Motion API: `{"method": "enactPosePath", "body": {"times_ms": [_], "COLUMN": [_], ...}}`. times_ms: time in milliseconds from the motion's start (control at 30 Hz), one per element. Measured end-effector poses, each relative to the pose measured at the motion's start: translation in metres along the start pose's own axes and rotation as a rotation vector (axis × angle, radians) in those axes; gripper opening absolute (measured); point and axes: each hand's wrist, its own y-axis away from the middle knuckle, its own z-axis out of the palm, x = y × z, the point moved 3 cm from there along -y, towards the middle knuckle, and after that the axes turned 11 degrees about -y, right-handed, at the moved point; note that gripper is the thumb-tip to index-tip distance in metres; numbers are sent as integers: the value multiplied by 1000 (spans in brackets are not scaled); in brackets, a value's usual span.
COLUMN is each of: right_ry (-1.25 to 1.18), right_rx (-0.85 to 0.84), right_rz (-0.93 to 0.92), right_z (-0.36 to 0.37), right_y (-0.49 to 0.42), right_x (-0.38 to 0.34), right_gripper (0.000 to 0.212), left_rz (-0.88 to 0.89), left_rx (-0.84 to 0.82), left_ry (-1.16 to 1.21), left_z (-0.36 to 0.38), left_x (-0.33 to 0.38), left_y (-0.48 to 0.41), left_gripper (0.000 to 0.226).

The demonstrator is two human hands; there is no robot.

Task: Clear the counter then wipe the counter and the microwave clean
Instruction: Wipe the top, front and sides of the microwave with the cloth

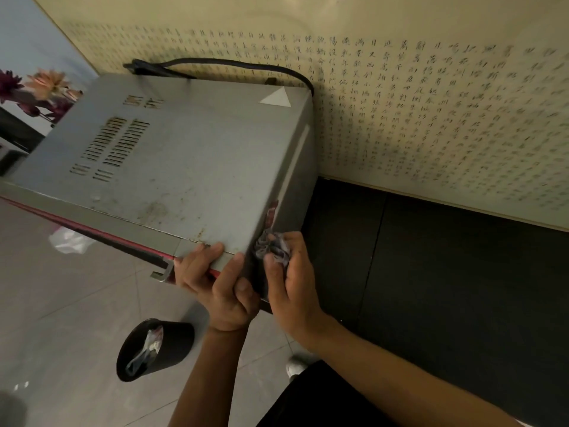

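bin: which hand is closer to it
Left. The left hand grips the microwave corner just above the bin; right hand holds a cloth on the microwave's side, farther off.

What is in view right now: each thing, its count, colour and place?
grey metal microwave: one, grey with red front trim, against the script-covered wall
black power cord: one, black, over the microwave's back edge
crumpled grey cloth: one, grey, on the microwave's right side
black counter: one, black, right of the microwave
black round waste bin: one, black, on the grey tiled floor, crumpled wrapper inside
white plastic bag: one, white, on the floor below the microwave
white shoe: one, white, on the floor by the counter
left hand: one, grips the microwave's front corner
right hand: one, holds the cloth
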Motion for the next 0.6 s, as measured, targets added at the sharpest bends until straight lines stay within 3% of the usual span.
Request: {"method": "enactPosePath", "body": {"times_ms": [267, 400, 600], "right_ry": [56, -10, 4], "right_rx": [202, 112, 59], "right_rz": [35, 69, 311], "right_z": [-10, 6, -1], "right_y": [-52, -3, 47], "right_x": [-25, -14, 29], "right_gripper": [16, 29, 34], "left_rz": [-40, -42, -35], "left_rx": [-66, -67, -85], "left_ry": [-37, -65, -78], "left_z": [-4, -7, -11], "left_x": [3, 6, 7], "left_y": [-1, 0, 0], "left_gripper": [22, 28, 27]}}
